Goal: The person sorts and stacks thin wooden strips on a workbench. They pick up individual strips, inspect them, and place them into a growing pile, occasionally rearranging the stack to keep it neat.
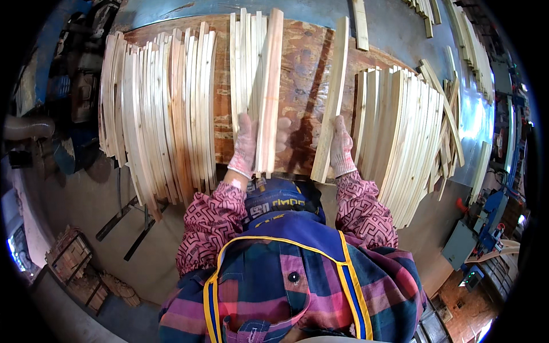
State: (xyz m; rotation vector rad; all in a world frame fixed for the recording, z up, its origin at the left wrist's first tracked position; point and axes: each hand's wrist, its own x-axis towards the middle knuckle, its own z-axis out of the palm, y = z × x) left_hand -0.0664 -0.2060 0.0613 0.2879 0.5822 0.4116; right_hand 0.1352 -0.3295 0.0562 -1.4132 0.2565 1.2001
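My left hand (245,147), in a pale knit glove, grips a long pale wooden strip (271,86). Its thumb lies on the left of the wood and its fingertips show past the right side. Several more strips (243,68) lie just left of that one. Against the inner side of my right hand (341,150), also gloved, a second wooden strip (332,103) is held slightly tilted; most of the fingers are hidden behind it. Between the two strips shows a worn brown board (303,63).
A wide row of strips (163,108) lies at the left and another row (400,131) at the right. Loose strips (449,123) lie crossed beyond the right row. A single strip (360,26) rests at the far side. Grey-green machine boxes (460,244) stand at the right.
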